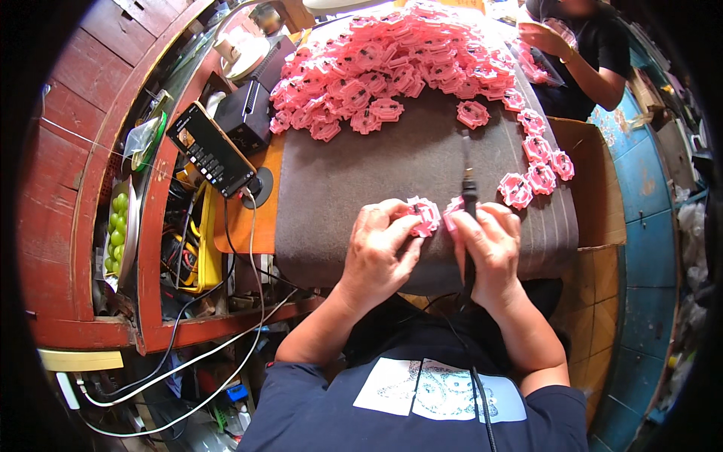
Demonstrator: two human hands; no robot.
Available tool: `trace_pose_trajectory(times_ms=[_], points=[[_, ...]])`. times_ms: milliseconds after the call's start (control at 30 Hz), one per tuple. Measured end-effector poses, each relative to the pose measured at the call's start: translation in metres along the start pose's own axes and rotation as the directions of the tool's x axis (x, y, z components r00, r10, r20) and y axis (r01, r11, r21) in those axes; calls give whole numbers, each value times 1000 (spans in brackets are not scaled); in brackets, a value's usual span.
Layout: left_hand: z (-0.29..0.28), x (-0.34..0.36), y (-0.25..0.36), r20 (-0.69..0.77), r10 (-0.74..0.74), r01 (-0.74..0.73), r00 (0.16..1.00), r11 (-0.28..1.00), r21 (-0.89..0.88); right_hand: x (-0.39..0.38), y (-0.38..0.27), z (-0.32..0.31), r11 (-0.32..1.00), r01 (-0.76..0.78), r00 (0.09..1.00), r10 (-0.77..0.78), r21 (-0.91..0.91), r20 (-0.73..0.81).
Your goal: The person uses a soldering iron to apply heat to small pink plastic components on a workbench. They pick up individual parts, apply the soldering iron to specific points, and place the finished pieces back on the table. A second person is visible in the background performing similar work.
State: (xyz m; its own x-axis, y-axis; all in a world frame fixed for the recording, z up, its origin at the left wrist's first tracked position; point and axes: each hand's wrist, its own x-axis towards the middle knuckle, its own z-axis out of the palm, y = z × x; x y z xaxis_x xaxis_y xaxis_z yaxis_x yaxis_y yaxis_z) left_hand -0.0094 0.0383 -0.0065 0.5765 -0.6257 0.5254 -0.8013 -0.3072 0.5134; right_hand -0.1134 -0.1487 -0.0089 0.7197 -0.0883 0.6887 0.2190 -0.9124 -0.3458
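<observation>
My left hand (pixel 384 245) is closed, pinching a small pink plastic piece (pixel 423 217) with dark parts at its middle, just above the near part of the grey mat (pixel 361 177). In my closed right hand (pixel 489 245) is a black soldering iron (pixel 469 192), its thin, blurred metal tip pointing away from me and its cord running down over my shirt. A second pink piece (pixel 453 214) shows at the right fingertips, partly hidden by them. The two hands are close together but apart.
A large heap of similar pink pieces (pixel 392 60) covers the mat's far end, and several more (pixel 541 178) lie along its right side. A phone (pixel 207 147) stands at the left, near cables (pixel 260 301). At the far right sits another person (pixel 595 60), holding pink pieces.
</observation>
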Motion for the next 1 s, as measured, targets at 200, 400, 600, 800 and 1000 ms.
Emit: trace_pose_trajectory(times_ms=[200,400,600,800,1000], points=[[19,-3,12,-20,30,-30,999,999,-42,-11,6,-7,1000,12,994,-11,12,-112],[18,-3,14,27,63,-61,998,997,-51,-16,-2,10,984,84,995,-73,159,-73],[14,0,19,27,62,-60,998,996,-64,-14,-1,12,979,96,993,-82,182,-81],[24,-7,22,-12,13,-15,1000,984,-175,-12,-3,16,961,39,992,-4,275,-126],[22,1,22,21,-22,26,1000,979,-204,-16,-5,21,908,-29,986,95,418,-136]])
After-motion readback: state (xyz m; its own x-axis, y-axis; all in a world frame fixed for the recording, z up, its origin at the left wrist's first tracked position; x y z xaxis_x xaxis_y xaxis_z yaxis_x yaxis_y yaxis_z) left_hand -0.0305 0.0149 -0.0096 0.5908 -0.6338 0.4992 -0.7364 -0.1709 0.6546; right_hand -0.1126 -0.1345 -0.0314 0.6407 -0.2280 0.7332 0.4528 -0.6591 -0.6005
